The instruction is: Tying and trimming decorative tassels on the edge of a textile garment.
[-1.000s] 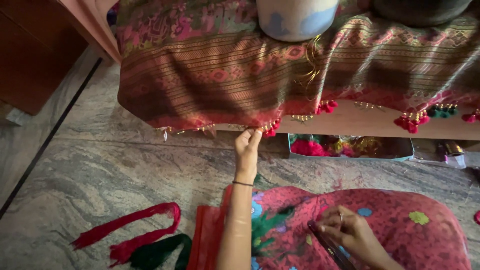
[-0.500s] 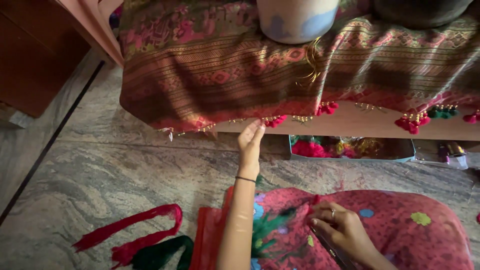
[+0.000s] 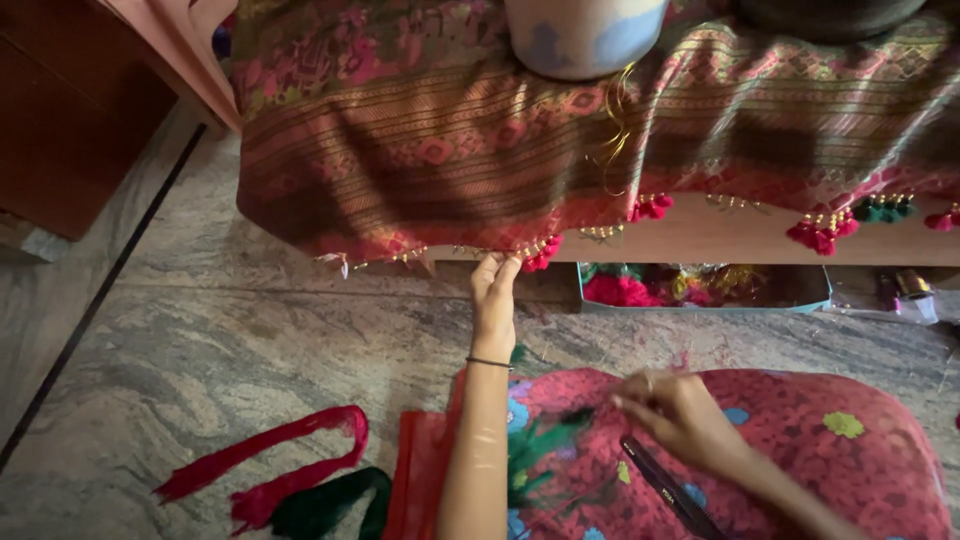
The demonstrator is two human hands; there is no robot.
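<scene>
A patterned maroon and gold cloth [image 3: 480, 150] hangs over a low bench, its lower edge trimmed with gold beads and red tassels [image 3: 540, 255]. My left hand [image 3: 494, 300] reaches up and pinches that edge beside a red tassel. My right hand [image 3: 675, 420] rests on my lap, fingers closed on something thin that I cannot make out, above green threads [image 3: 545, 445]. Black scissors [image 3: 665, 485] lie on my red flowered lap next to it.
A white pot [image 3: 585, 35] stands on the cloth. Under the bench sits a shallow box [image 3: 700, 288] of red and green thread. Red strips [image 3: 265, 470] and a dark green bundle [image 3: 330, 505] lie on the stone floor at left. A wooden cabinet [image 3: 70, 110] stands far left.
My left hand has stayed on the cloth's edge, shifting slightly right. My right hand has moved a little on my lap. The view has tilted slightly.
</scene>
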